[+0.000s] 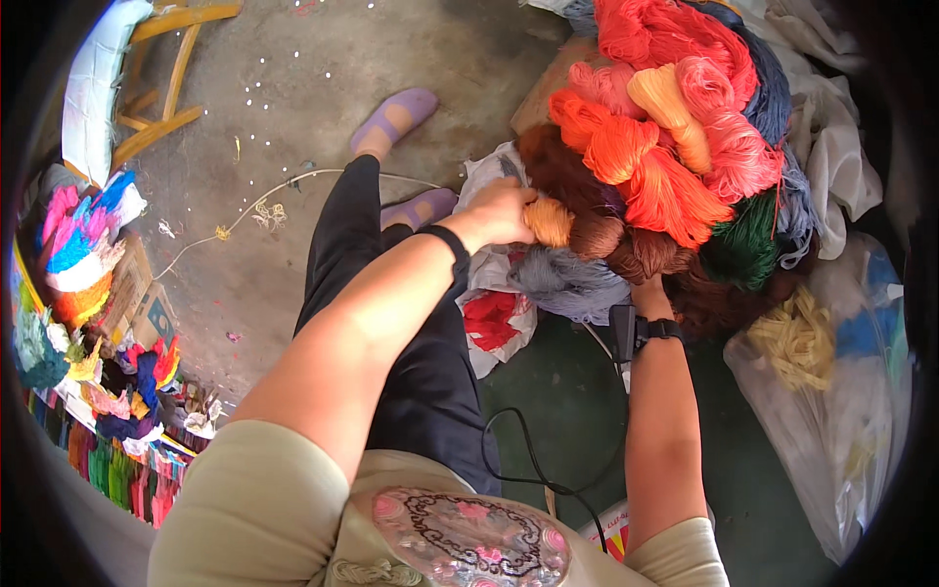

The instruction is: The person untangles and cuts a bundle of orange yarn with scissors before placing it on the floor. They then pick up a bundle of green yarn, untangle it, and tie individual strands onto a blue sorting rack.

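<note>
A big heap of yarn skeins fills the upper right, with coral-red, bright orange-red, pink and pale orange ones on top. At its near left edge my left hand is closed round the end of a tan-orange skein. Brown skeins lie beside it. My right hand reaches in under these brown skeins; its fingers are hidden there. Below the tan-orange skein hangs grey-blue yarn. A dark green skein sits right of the brown ones.
A clear plastic bag with yellow yarn stands at the right. Red yarn shows in a white bag by my legs. A black cable loops near my waist. Far left are a wooden-framed chair and colourful yarn bundles.
</note>
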`<state>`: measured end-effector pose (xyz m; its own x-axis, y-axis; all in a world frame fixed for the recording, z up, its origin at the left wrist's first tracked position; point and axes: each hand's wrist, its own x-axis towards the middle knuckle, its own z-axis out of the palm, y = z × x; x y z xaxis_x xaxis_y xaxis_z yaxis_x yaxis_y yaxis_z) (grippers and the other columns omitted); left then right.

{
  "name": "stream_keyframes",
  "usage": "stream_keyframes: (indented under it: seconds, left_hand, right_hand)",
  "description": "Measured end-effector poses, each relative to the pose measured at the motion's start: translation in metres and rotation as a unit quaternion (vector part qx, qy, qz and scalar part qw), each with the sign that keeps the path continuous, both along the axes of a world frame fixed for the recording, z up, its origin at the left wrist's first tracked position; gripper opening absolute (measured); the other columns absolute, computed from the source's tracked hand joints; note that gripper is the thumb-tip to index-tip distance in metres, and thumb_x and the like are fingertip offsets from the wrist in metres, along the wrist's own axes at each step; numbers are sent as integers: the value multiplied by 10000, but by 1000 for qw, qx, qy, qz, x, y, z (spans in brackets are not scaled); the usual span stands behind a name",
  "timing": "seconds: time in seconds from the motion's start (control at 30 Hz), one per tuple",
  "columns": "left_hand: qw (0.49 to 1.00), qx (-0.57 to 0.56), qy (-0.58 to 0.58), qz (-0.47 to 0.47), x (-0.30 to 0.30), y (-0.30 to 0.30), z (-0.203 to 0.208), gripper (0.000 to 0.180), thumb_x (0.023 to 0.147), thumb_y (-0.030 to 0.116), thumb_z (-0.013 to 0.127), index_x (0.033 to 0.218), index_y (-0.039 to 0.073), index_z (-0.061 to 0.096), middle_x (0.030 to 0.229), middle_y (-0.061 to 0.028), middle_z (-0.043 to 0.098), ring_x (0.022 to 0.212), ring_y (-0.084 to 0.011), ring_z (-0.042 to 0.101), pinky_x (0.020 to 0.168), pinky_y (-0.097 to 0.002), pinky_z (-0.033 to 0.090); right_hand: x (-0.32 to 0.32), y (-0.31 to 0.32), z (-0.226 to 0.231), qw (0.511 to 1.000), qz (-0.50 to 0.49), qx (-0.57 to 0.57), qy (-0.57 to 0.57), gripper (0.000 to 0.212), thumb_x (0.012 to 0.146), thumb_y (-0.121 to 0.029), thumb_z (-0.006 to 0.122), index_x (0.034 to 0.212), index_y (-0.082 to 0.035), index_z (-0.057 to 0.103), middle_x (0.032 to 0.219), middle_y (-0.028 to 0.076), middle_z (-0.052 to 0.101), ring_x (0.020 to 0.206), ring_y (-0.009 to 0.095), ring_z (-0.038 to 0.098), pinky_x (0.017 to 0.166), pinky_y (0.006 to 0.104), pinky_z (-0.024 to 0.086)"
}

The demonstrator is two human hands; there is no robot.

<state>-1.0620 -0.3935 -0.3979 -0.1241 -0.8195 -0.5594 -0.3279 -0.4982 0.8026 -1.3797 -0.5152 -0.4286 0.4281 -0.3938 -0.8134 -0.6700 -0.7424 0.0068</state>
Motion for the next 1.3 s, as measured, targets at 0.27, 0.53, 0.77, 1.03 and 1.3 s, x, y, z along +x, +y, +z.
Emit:
stream_keyframes:
  seconds: [0.27, 0.53, 0.77, 1.03, 1.3]
  left_hand:
    - [986, 73, 118, 88, 47, 45, 104, 816, 835, 124, 693, 1461, 19, 180, 1028, -216, 623, 942, -300, 642, 841, -375, 502]
    - [654, 330, 593, 332, 37, 59, 199, 169, 976, 165, 514, 981, 6, 570, 802, -34, 591, 569, -14, 461, 400, -151, 296]
    - [794, 244, 453, 324, 86, 119, 243, 404, 927, 85, 584, 1255, -58, 395, 833, -58, 572, 617, -76, 521, 463, -190, 393]
    - [958, 31, 29, 285, 188, 178, 349, 621, 801, -110, 526, 1391, 37, 398, 1044, -85, 613, 926, -156, 612, 773, -256, 506]
    - [888, -263, -178, 331, 267, 220, 443, 433, 731, -132, 496, 1118, 20, 616, 1110, -88, 575, 1030, -169, 549, 833, -266, 475]
  right_hand:
    - [18, -28, -15, 999, -38, -21, 0, 257, 838, -119, 516, 986, -3, 691, 1025, 227, 669, 934, 366, 657, 821, 451, 527]
    - [-25, -41, 53, 995, -80, -64, 13, 265, 839, -125, 518, 997, -1, 691, 1038, 229, 667, 943, 363, 657, 826, 447, 528]
    - [63, -7, 92, 981, -100, -165, 5, 206, 794, -164, 567, 887, -63, 721, 910, 190, 701, 852, 332, 692, 751, 426, 553]
    - [90, 23, 133, 832, -386, -278, -284, 209, 764, -150, 594, 823, 27, 688, 845, 262, 655, 814, 450, 616, 793, 466, 501]
    - [85, 53, 225, 837, -340, -239, -355, 327, 788, -76, 646, 1104, -7, 597, 1066, 215, 589, 1012, 416, 561, 881, 454, 465]
